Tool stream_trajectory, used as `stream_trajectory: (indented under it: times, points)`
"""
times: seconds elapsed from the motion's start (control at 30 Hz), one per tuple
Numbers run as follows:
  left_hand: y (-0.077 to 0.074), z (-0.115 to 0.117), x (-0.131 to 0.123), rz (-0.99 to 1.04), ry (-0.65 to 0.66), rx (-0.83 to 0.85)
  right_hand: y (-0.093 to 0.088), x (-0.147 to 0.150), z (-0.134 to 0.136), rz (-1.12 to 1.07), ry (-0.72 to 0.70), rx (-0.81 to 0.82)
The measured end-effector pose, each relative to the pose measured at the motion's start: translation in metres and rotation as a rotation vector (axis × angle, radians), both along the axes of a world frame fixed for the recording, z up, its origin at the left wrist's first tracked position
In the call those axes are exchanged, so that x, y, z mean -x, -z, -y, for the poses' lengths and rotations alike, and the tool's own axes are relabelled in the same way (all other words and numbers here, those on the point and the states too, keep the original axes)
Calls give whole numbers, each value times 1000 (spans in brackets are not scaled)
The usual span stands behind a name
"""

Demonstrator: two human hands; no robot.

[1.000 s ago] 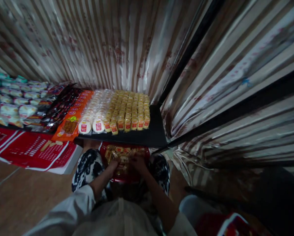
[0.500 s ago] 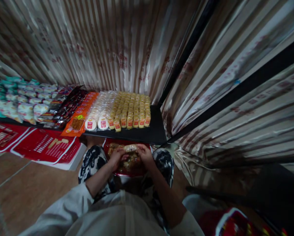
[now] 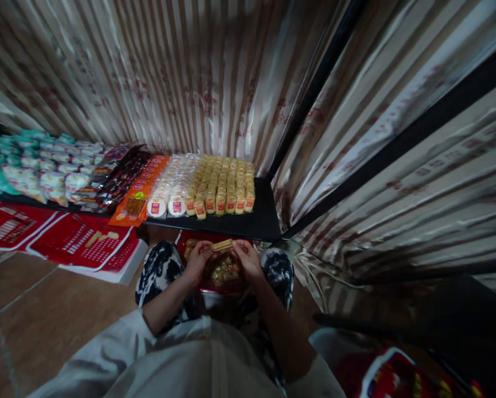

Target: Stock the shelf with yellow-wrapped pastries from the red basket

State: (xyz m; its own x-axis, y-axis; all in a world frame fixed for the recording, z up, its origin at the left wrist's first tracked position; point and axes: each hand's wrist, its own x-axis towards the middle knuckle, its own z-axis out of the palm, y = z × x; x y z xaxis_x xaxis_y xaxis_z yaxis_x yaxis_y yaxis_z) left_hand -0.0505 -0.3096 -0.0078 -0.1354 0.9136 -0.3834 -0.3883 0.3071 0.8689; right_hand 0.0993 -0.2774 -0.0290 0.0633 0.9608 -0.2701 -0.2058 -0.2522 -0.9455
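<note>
Between my knees, my left hand and my right hand are both closed on the two ends of one wrapped snack stick. It is yellowish, in shiny clear film, and lies nearly level. Below it stands a red box holding several more wrapped snacks. Just beyond my hands, rows of yellow packaged snacks with red labels stand on a black shelf. My fingertips partly cover the ends of the stick.
Left along the shelf lie white round packs, an orange bag, dark packets and teal-and-white packets. Red printed cartons sit on the tiled floor at left. Striped curtains and black frame bars enclose the back and right.
The stick has been turned in my fingers; its ridged yellow side now shows instead of a paler side. Both hands stay at its ends. The view has shifted slightly.
</note>
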Motion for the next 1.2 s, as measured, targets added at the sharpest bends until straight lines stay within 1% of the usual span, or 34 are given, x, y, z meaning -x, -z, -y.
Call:
stream_trajectory:
  times: [0.13,0.23,0.4,0.5,0.7,0.83,0.93,1.07,1.2]
  points:
    - [-11,5,-3,39,2,1,-1,-4,2,47,36,-31]
    - [-15,8,-7,51,3,-4,-5,-7,6,55,53,-44]
    - [-8,7,-15,-62,33,-1,-12,-14,12,41,68,-56]
    - [-3,5,-23,-59,53,-18,-12,-21,13,46,80,-77]
    - [-7,1,-40,11,78,-42,-12,-36,12,-7,113,-105]
    - [-8,0,-51,10,146,11,-16,-41,14,-62,178,-104]
    - [-7,-4,-60,-11,182,40,-18,-43,18,-74,182,-88]
    - [-8,-13,-72,59,183,3,-21,-42,21,-86,226,-73]
    - [-10,-24,-79,124,174,-42,-27,-38,13,-87,274,-91]
